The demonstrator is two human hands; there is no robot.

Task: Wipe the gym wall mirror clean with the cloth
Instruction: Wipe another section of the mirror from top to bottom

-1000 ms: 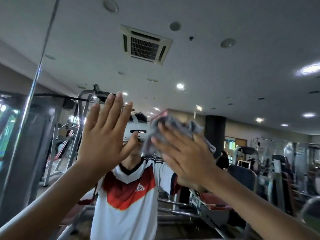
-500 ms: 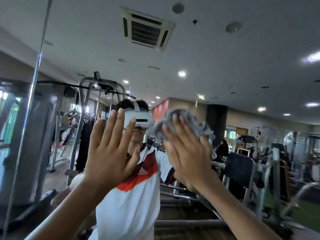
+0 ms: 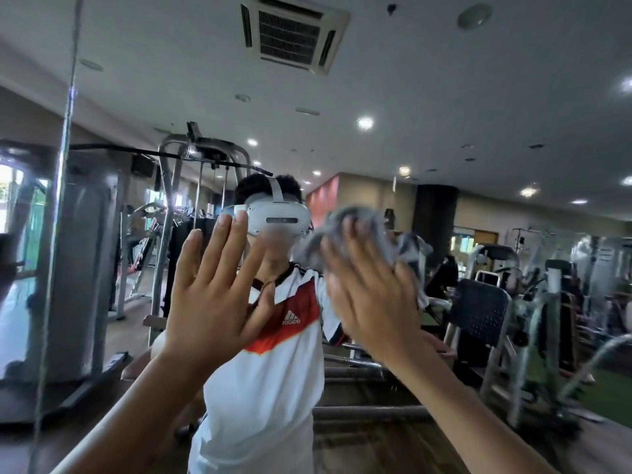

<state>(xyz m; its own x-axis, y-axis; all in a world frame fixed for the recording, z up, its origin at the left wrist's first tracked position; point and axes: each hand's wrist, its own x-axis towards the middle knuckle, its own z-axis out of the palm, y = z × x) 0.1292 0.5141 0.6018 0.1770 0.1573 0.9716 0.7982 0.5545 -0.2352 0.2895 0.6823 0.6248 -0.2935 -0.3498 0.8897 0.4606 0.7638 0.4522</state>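
Note:
The wall mirror fills the whole view and reflects the gym and a person in a white and red shirt with a headset. My left hand is flat against the glass, fingers straight and slightly spread. My right hand presses a crumpled grey cloth onto the mirror with straight fingers; the cloth bulges out above and to the right of the fingers.
A vertical seam between mirror panels runs down the left side. Reflected in the glass are a cable machine, a dark chair, other gym machines at the right and a ceiling air vent.
My right hand and the cloth have slid a little to the right and down on the glass. My view has tilted downward. The left hand stays flat on the mirror.

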